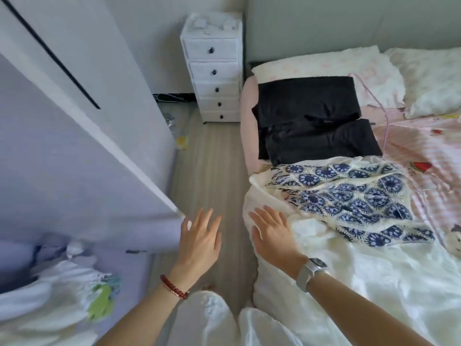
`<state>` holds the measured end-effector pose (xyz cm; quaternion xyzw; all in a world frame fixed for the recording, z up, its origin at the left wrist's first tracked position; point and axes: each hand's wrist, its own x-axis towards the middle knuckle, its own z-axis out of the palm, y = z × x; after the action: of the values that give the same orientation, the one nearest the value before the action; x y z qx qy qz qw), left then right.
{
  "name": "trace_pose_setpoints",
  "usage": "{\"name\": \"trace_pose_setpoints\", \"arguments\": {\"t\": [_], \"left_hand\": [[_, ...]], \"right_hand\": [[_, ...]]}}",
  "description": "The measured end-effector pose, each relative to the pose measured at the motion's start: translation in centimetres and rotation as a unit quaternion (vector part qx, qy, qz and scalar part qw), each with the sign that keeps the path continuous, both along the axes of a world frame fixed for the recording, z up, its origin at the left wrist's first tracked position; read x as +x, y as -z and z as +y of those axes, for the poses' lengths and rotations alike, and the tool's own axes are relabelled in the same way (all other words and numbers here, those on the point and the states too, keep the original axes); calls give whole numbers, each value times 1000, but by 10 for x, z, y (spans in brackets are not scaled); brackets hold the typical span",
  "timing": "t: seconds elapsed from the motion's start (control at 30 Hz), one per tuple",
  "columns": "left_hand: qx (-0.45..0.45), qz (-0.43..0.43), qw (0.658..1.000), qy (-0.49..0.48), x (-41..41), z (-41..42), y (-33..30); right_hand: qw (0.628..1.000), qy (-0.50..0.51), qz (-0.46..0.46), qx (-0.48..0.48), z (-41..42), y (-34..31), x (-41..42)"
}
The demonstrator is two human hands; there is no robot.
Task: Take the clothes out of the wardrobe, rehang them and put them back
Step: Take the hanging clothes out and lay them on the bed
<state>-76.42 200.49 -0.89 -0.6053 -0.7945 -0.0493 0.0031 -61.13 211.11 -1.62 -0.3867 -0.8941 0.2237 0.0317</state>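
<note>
On the right, the bed [424, 156] carries clothes: white garment [374, 270] nearest, blue-patterned top [349, 193], black garment [311, 118] farther. Wardrobe door [74, 146] stands left. Right hand [272, 236], fingers straight, lies over the white garment's edge; left hand [199, 240], spread and empty, hovers beside the door's corner.

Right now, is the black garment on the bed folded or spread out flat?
Folded. The black garment lies on the bed as a compact block, with one layer overlapping another across its middle.

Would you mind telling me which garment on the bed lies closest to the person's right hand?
The white garment under the right hand; the blue-and-white patterned garment lies beyond it, the black garment farther still.
</note>
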Motion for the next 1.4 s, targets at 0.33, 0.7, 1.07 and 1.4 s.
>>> {"name": "trace_pose_setpoints", "arguments": {"t": [0.33, 0.7, 1.07, 1.4], "left_hand": [[64, 66, 955, -281, -130, -180, -63], [169, 230, 847, -449, -280, -377, -184], [102, 207, 798, -556, -353, -434, -215], [152, 142, 793, -572, -373, -431, -209]], "right_hand": [[954, -279, 105, 40, -117, -69, -178], [895, -393, 207, 43, -275, -167, -392], [882, -422, 184, -100, -400, -217, -546], [903, -383, 195, 9, -390, -224, -593]]}}
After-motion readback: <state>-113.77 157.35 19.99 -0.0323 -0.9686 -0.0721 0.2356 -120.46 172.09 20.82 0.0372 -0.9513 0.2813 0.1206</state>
